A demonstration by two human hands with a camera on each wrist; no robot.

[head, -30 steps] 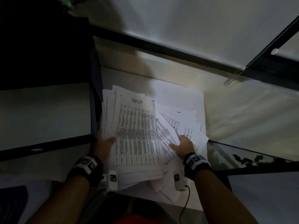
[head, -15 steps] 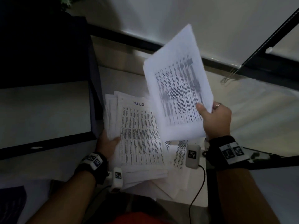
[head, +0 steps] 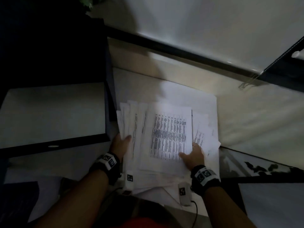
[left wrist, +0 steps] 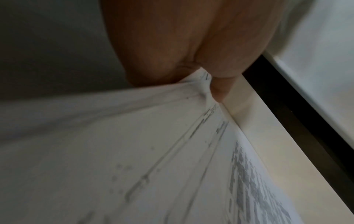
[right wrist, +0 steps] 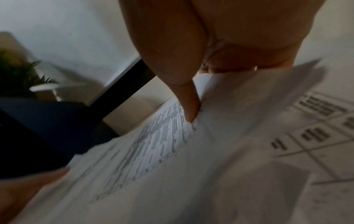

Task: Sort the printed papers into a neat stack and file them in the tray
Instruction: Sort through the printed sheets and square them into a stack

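Note:
A loose pile of printed papers (head: 143, 163) lies on the white table (head: 134, 83). A densely printed sheet (head: 169, 135) lies on top of the pile. My left hand (head: 122, 142) grips the pile's left edge, thumb on top and fingers hidden beneath; in the left wrist view the papers (left wrist: 134, 151) bunch at the thumb (left wrist: 220, 84). My right hand (head: 189, 151) pinches the top sheet's lower right corner, and the right wrist view shows the thumb (right wrist: 188, 104) pressed on the print (right wrist: 153, 144). More loose sheets (head: 205, 129) fan out to the right.
A dark box-like tray or case (head: 110, 89) stands against the pile's left side, with a pale panel (head: 49, 112) in front of it. A black rail (head: 181, 51) runs behind the table. A glass surface (head: 238, 163) lies right of it. A potted plant (right wrist: 17, 75) stands far left.
My right hand took a printed sheet from the right-hand papers, raised it, and has now brought it down on the pile that my left hand holds, covering the titled list.

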